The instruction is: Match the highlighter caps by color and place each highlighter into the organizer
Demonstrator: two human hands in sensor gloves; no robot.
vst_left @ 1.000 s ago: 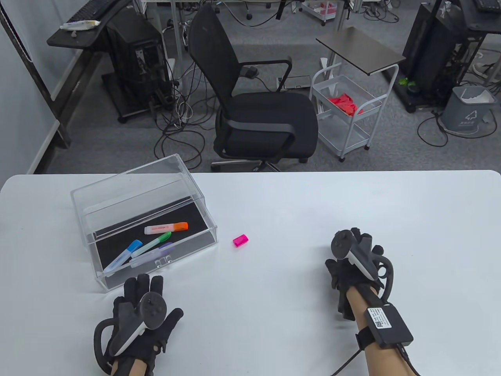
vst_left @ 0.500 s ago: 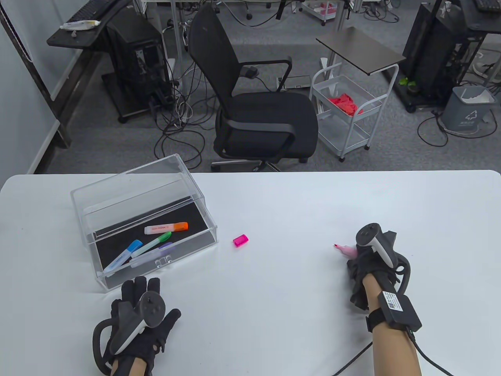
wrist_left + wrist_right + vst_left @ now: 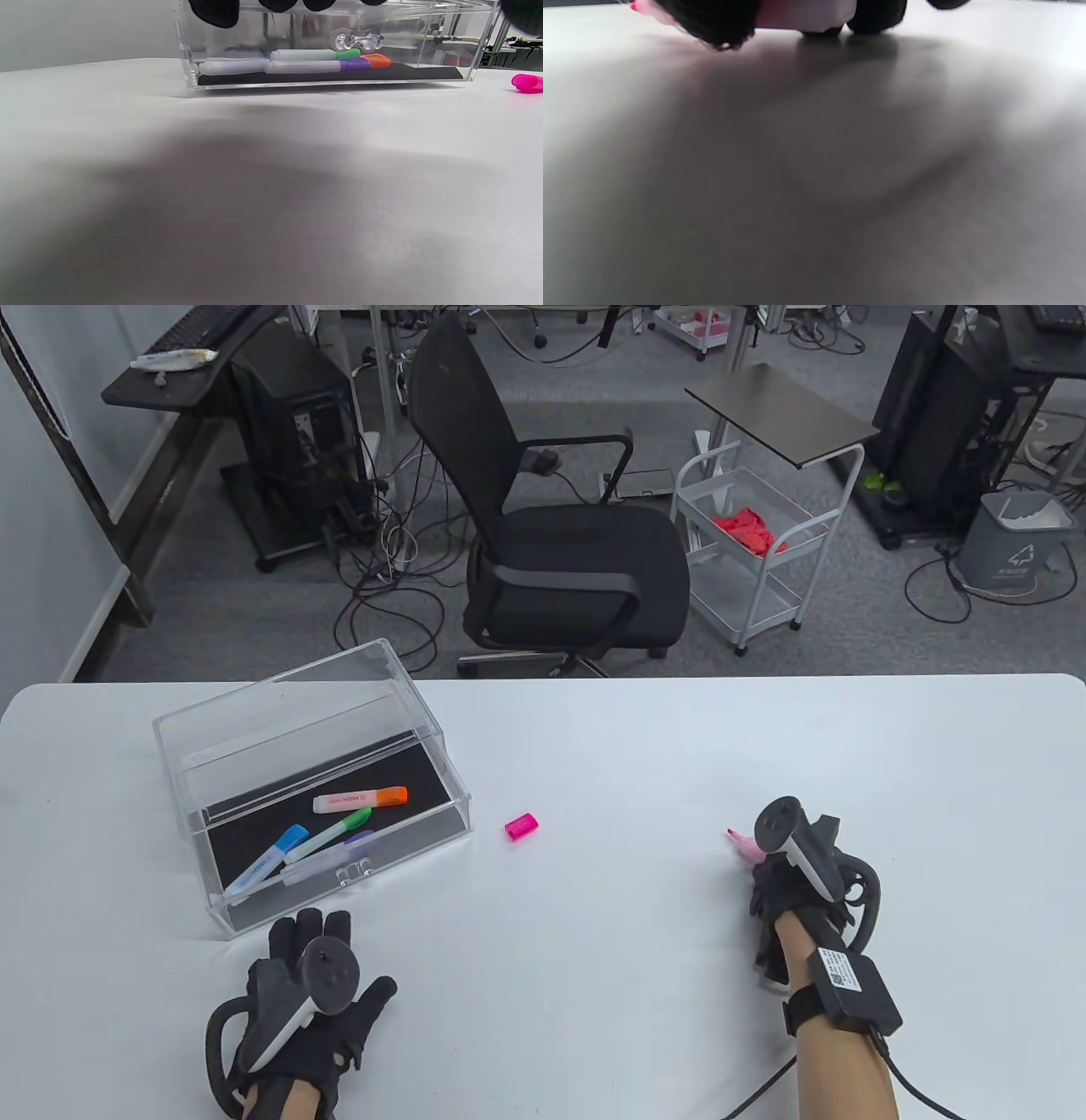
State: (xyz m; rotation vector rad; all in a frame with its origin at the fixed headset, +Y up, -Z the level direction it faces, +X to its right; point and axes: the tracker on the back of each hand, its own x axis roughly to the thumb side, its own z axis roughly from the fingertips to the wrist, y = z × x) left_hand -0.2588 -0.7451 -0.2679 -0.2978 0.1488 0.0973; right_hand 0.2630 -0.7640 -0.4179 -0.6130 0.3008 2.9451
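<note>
The orange highlighter (image 3: 360,799) in the clear box (image 3: 424,746) carries small red print on its pale barrel, too small to read. The black unit (image 3: 848,990) strapped to the right forearm has a white label, also illegible.

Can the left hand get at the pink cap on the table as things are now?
Probably yes. The left hand is open and holds nothing, and the pink cap lies apart on bare table, right of the organizer; nothing stands between.
</note>
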